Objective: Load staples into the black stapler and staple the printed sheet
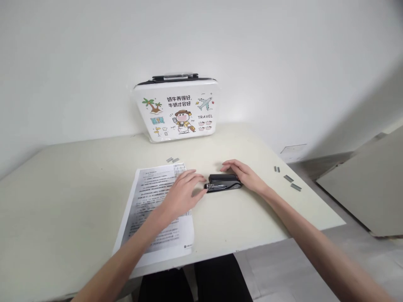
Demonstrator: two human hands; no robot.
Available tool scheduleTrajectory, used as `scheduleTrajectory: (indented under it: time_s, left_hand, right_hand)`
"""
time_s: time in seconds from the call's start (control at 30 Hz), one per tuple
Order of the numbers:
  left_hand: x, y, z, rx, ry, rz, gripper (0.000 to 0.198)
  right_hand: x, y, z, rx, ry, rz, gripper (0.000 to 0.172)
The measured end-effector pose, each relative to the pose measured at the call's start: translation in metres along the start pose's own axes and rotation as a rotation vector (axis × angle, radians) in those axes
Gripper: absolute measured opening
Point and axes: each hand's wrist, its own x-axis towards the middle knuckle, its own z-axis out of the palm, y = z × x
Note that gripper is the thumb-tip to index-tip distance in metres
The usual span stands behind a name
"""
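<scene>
A black stapler (224,183) with a silvery metal part along its near side lies on the table, its length running left to right. At its left end is my left hand (185,191), fingers stretched out and thumb apart; the thumb tip is at the stapler's end, and whether it touches I cannot tell. My right hand (247,176) rests around the right end, its fingers reaching out behind the stapler and its thumb mostly hidden. Printed sheets of paper (151,201) lie under my left forearm and wrist.
A white hard case (189,121) with cartoon prints stands against the wall at the back. Small strips of staples lie behind the paper (172,160) and more strips (289,178) near the table's right edge. The table's (78,188) front edge is close to my legs.
</scene>
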Motion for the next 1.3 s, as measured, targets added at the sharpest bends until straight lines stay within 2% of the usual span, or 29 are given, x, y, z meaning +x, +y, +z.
scheduleTrajectory:
  time_s: [0.13, 0.27, 0.5, 0.63, 0.8, 0.9, 1.0, 1.13, 1.23, 1.3]
  left_hand:
    - [0.021, 0.001, 0.014, -0.010, 0.013, 0.034, 0.017]
    - [0.019, -0.006, 0.016, -0.009, 0.049, 0.024, 0.013]
    - [-0.014, -0.030, -0.009, 0.019, 0.047, 0.018, 0.013]
    - [-0.020, -0.049, -0.026, 0.040, 0.036, 0.029, 0.021]
    - [0.005, -0.093, -0.032, 0.224, 0.200, -0.196, 0.021]
    - [0.028, -0.120, -0.031, 0.304, 0.181, -0.359, 0.024]
    - [0.043, -0.136, -0.032, 0.298, 0.149, -0.434, 0.020]
    - [0.044, -0.135, -0.036, 0.231, 0.185, -0.443, 0.014]
    - [0.035, -0.116, -0.035, 0.102, 0.242, -0.406, 0.019]
    - [0.028, -0.098, -0.029, -0.064, 0.271, -0.356, 0.026]
  right_hand:
    - [0.002, -0.004, 0.001, 0.130, -0.005, 0.080, 0.041]
    - [0.001, -0.009, 0.001, 0.144, -0.005, 0.085, 0.046]
    - [0.000, -0.011, 0.002, 0.081, -0.001, 0.101, 0.050]
    - [0.000, -0.012, 0.003, 0.034, 0.006, 0.094, 0.053]
    - [0.000, -0.012, 0.004, 0.038, 0.003, 0.094, 0.053]
    - [-0.001, -0.014, 0.003, 0.040, 0.007, 0.102, 0.053]
    - [-0.001, -0.015, 0.003, 0.051, 0.007, 0.119, 0.053]
    - [0.000, -0.014, 0.002, 0.062, -0.001, 0.130, 0.052]
    - [0.000, -0.013, 0.002, 0.044, -0.004, 0.129, 0.052]
    - [0.000, -0.013, 0.002, 0.024, 0.003, 0.130, 0.052]
